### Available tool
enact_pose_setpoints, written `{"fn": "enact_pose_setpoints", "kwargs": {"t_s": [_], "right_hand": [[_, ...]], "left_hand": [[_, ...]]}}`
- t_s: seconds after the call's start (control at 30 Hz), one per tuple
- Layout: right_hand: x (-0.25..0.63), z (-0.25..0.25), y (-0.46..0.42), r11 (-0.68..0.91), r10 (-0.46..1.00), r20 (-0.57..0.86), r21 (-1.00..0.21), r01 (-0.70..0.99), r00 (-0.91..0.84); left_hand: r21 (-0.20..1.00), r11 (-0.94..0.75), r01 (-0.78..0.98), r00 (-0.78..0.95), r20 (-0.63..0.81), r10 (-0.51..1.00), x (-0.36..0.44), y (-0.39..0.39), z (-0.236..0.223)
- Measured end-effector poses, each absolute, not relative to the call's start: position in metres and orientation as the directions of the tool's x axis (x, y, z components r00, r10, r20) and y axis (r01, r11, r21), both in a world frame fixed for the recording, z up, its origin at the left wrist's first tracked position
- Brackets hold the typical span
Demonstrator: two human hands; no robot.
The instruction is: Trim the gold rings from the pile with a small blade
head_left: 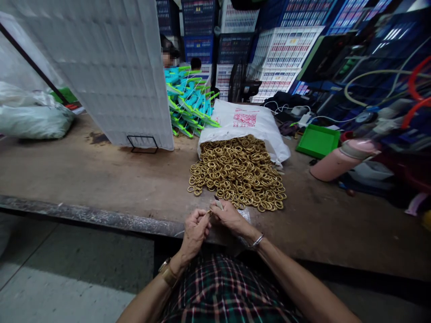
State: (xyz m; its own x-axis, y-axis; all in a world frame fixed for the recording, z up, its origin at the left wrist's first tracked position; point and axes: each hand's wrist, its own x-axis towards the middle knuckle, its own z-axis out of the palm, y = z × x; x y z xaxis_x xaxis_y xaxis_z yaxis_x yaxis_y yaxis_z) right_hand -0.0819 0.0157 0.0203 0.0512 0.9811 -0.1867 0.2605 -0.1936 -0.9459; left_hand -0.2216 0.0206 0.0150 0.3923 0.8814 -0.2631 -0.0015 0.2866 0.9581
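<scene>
My left hand (195,229) is closed at the table's front edge, thumb and finger pinching a gold ring (209,212), mostly hidden by the fingertips. Touching it from the right, my right hand (232,218) is closed around a small flat tool (219,204) with a pale body and a dark tip that points up and away. Just beyond both hands lies a heap of gold rings (239,170), spilling from the mouth of a white sack (269,123) with red print.
A tall whitish panel (134,80) stands on the table (84,179) at left, with blue and green plastic pieces (191,103) behind it. At right are a green tray (318,140) and a pink bottle (340,159). A person (170,51) is partly visible beyond.
</scene>
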Motion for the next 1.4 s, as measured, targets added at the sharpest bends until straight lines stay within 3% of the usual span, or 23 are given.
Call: {"fn": "enact_pose_setpoints", "kwargs": {"t_s": [0.23, 0.43, 0.6, 0.73, 1.17, 1.4], "right_hand": [[-0.084, 0.027, 0.016, -0.081, 0.997, -0.080, -0.932, 0.353, 0.015], [-0.082, 0.022, 0.019, -0.053, 0.998, -0.038, -0.892, 0.449, 0.042], [-0.081, 0.021, 0.011, 0.030, 0.999, 0.003, -0.668, 0.743, -0.037], [-0.085, 0.023, 0.004, 0.094, 0.994, -0.004, -0.496, 0.863, -0.110], [-0.090, 0.025, 0.004, 0.037, 0.994, -0.086, -0.361, 0.932, -0.073], [-0.089, 0.026, 0.005, 0.051, 0.988, -0.116, -0.396, 0.917, -0.105]], "left_hand": [[0.895, 0.438, -0.086, 0.476, -0.350, 0.807, -0.224, 0.022, 0.019], [0.854, 0.479, -0.201, 0.518, -0.323, 0.792, -0.226, 0.019, 0.017], [0.877, 0.433, -0.209, 0.504, -0.283, 0.816, -0.227, 0.022, 0.012], [0.903, 0.383, -0.194, 0.496, -0.246, 0.833, -0.227, 0.024, 0.008], [0.950, 0.305, -0.062, 0.448, -0.247, 0.859, -0.229, 0.024, 0.005], [0.966, 0.256, -0.034, 0.468, -0.211, 0.858, -0.230, 0.023, 0.008]]}}
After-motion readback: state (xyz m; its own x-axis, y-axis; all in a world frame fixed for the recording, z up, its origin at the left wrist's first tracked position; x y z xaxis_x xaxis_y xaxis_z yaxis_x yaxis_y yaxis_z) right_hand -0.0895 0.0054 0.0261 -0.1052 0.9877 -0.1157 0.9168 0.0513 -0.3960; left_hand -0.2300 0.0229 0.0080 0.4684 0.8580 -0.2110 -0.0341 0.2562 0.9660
